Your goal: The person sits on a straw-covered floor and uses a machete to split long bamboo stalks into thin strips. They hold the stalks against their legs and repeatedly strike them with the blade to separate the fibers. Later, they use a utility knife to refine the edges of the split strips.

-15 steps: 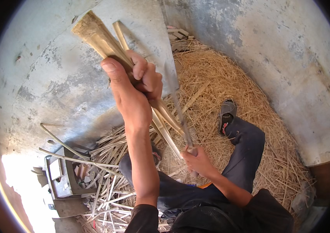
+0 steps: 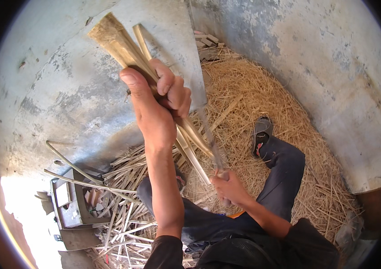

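Observation:
My left hand [image 2: 158, 101], raised high in front of me, is closed round a bundle of split bamboo [image 2: 121, 45]. A broad, tan piece and a narrower strip stick out above the fist, with the thumb lying along the broad one. Below the fist the long ends slant down to the right, toward my lap. My right hand [image 2: 230, 188] is lower, wrapped round the handle of a long, thin-bladed knife [image 2: 213, 141]. Its blade points up and away beside the bamboo ends and is blurred. Whether blade and bamboo touch, I cannot tell.
Thin shavings [image 2: 248, 89] cover the floor ahead and to the right, round my shoe [image 2: 262, 130]. Many cut strips [image 2: 123, 215] lie at the left beside an open box [image 2: 71, 201] of scraps. Worn, bare walls [image 2: 65, 98] rise close on both sides.
The left hand and the bamboo bundle have shifted slightly to the right. The knife's blade looks more smeared now, and the right hand has barely moved.

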{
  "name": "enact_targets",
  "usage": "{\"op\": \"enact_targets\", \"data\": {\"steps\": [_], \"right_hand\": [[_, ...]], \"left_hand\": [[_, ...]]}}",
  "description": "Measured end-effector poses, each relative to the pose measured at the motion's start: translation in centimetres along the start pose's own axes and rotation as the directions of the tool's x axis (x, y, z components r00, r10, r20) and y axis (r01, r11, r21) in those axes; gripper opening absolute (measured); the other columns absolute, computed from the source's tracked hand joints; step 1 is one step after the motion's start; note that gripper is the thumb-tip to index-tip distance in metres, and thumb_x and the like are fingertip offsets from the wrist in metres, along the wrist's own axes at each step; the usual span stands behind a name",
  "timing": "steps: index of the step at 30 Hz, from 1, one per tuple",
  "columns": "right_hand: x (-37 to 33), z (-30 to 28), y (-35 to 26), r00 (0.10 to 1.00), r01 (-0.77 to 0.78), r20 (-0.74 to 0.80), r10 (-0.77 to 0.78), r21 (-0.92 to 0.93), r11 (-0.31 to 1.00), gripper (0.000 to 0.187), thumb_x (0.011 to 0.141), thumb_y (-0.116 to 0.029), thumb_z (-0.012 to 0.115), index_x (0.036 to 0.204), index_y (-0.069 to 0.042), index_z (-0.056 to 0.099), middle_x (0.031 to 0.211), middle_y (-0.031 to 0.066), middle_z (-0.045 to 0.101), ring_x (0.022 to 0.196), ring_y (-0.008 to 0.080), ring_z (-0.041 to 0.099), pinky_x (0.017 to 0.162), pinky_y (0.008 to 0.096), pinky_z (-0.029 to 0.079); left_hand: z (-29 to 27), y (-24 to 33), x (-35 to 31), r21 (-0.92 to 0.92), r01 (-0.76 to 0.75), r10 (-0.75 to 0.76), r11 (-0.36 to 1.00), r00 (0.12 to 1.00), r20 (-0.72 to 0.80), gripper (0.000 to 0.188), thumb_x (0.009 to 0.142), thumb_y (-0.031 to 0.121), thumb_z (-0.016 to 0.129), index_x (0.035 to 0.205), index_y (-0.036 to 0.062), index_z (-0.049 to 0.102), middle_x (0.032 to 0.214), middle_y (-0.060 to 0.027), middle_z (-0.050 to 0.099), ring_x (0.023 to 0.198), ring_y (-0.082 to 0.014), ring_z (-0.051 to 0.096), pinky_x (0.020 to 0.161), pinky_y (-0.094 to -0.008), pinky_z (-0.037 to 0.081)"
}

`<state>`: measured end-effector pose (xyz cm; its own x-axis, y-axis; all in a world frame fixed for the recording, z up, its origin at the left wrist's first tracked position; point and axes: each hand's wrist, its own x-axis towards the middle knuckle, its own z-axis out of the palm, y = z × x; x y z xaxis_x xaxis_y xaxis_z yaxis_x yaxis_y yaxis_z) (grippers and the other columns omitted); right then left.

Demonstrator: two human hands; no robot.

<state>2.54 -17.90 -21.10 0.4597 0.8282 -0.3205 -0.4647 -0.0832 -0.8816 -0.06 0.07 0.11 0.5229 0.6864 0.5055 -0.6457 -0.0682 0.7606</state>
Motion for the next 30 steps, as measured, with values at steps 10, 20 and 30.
{"op": "enact_targets", "data": {"steps": [10, 20, 30], "right_hand": [[-1.4, 1.2, -3.9, 0.996, 0.085, -0.021, -0.084, 0.069, 0.994, 0.016, 0.096, -0.012, 0.068, 0.098, -0.004, 0.054, 0.058, -0.0032, 0.049, 0.041, 0.0073, 0.047, 0.037, 0.0283, 0.035], [-1.0, 0.3, -2.0, 0.999, -0.016, 0.038, 0.019, -0.084, 0.996, 0.016, 0.096, -0.013, 0.068, 0.096, -0.005, 0.054, 0.058, -0.0038, 0.050, 0.041, 0.0063, 0.047, 0.037, 0.0272, 0.034], [0.3, -2.4, 3.2, 0.963, -0.270, 0.017, 0.271, -0.037, 0.962, 0.020, 0.096, -0.014, 0.067, 0.089, -0.007, 0.050, 0.057, -0.0043, 0.045, 0.042, 0.0057, 0.041, 0.038, 0.0278, 0.033]], "left_hand": [[-0.4, 0.3, -0.5, 0.036, -0.003, 0.002, 0.999, 0.999, 0.036, 0.063, 0.097, 0.077, 0.028, 0.074, 0.0180, 0.030, 0.055, 0.0073, 0.018, 0.046, -0.0075, 0.012, 0.041, -0.0288, 0.012], [-1.0, 0.5, -0.8, 0.044, -0.034, 0.033, 0.998, 0.999, 0.026, 0.062, 0.098, 0.075, 0.028, 0.074, 0.0179, 0.030, 0.054, 0.0080, 0.018, 0.046, -0.0066, 0.012, 0.040, -0.0284, 0.011], [-0.5, 0.7, -0.7, 0.043, 0.016, -0.014, 0.999, 0.998, -0.059, 0.063, 0.099, 0.076, 0.027, 0.074, 0.0176, 0.030, 0.055, 0.0079, 0.018, 0.046, -0.0066, 0.013, 0.042, -0.0285, 0.011]]}}
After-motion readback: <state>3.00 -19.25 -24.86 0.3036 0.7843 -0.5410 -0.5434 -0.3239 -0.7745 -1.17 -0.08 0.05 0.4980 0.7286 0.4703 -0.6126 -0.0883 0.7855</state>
